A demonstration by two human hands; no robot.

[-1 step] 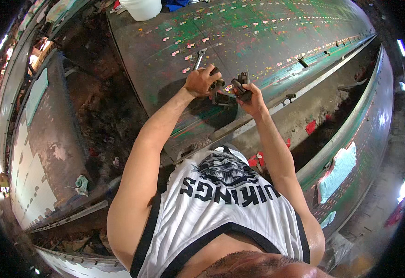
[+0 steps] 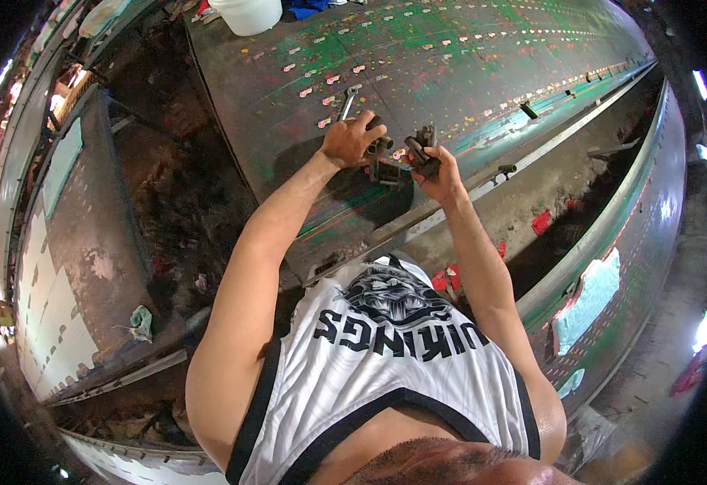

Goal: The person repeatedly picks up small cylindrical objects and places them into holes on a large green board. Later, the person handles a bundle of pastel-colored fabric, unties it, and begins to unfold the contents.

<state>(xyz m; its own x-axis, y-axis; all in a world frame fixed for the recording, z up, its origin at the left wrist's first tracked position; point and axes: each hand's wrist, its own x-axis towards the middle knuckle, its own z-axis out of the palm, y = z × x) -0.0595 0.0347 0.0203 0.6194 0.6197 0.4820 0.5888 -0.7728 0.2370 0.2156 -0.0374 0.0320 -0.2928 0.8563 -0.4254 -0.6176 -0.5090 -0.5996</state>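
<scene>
My left hand (image 2: 352, 143) curls around a dark metal piece (image 2: 383, 145) with a round, tube-like end. My right hand (image 2: 441, 175) grips dark metal pieces (image 2: 422, 152), blocky and partly rounded; its fingers partly cover them. Both hands are above the near edge of a long dark table (image 2: 289, 109) stained green and red. Another dark metal piece (image 2: 389, 173) is between and just below the hands; whether it touches either one I cannot tell. Just beyond my left hand lies a silver wrench (image 2: 348, 103).
Rows of small pale tags (image 2: 333, 80) dot the table. A white bucket (image 2: 248, 14) stands at its far left beside a blue cloth (image 2: 309, 8). Dark clamp-like pieces (image 2: 529, 109) sit along the right edge, next to a metal rail (image 2: 523, 163). Red scraps (image 2: 541, 222) lie in the gap beyond.
</scene>
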